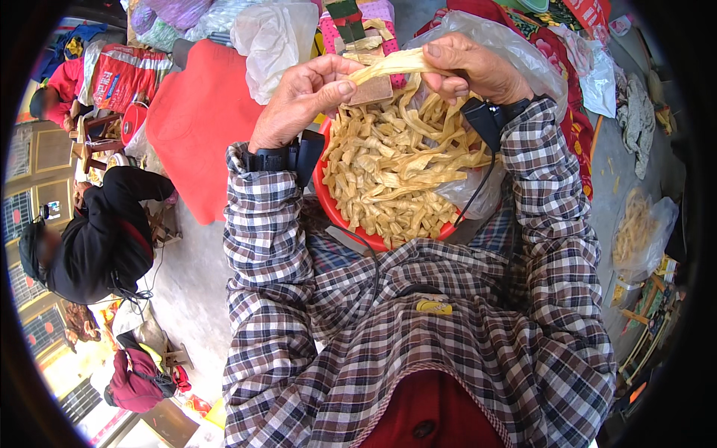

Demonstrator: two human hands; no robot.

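My left hand [302,101] and my right hand [482,67] both grip a pale yellow dried strip [388,64], held stretched between closed fingers. Directly beneath it is a small wooden block [370,92], with a pink dotted object [392,48] behind, bearing more pale pieces. Below my hands a red basin [323,187] is heaped with several similar strips and short cut pieces [381,172]. A clear plastic bag [474,194] lies at the basin's right side, partly under the strips.
A red mat [194,134] lies left. White plastic bags [272,37] sit at the back, and a bag of yellow pieces [635,235] is at right. A person in black [104,231] and others in red [63,86] and maroon [134,377] are along the left.
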